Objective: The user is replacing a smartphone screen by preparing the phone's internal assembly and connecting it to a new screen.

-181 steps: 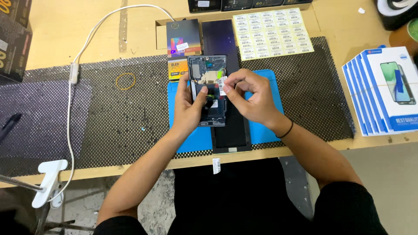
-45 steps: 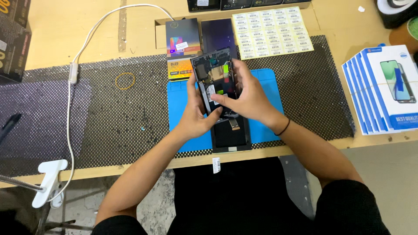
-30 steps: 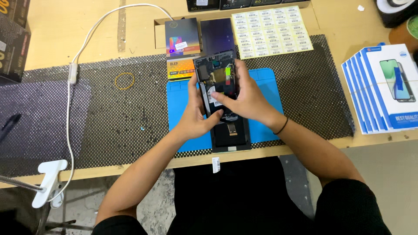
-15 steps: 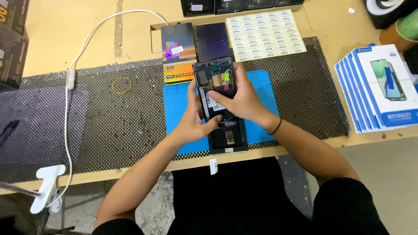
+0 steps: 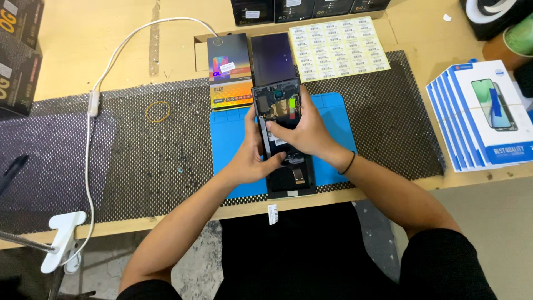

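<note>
The table (image 5: 78, 50) fills the frame, covered across its middle band by a dark mesh mat (image 5: 155, 150). At centre frame a blue work mat (image 5: 336, 119) lies on the mesh. On it rests an opened phone assembly (image 5: 277, 105), back side up, circuit parts exposed at its upper end and a dark panel at its lower end near the table edge.

The left hand (image 5: 250, 161) grips the assembly's left edge, fingers closed around the frame. The right hand (image 5: 302, 130) lies across the middle, fingers curled shut over the internals.

Handling, as a judgement: the assembly is light, stiff and thin, but fragile; the glass and exposed flex parts tolerate no bending. Hold by the long side rails only, avoiding the circuit area.

A sticker sheet (image 5: 341, 50) lies at upper centre; boxed stock (image 5: 488, 116) at right.
</note>
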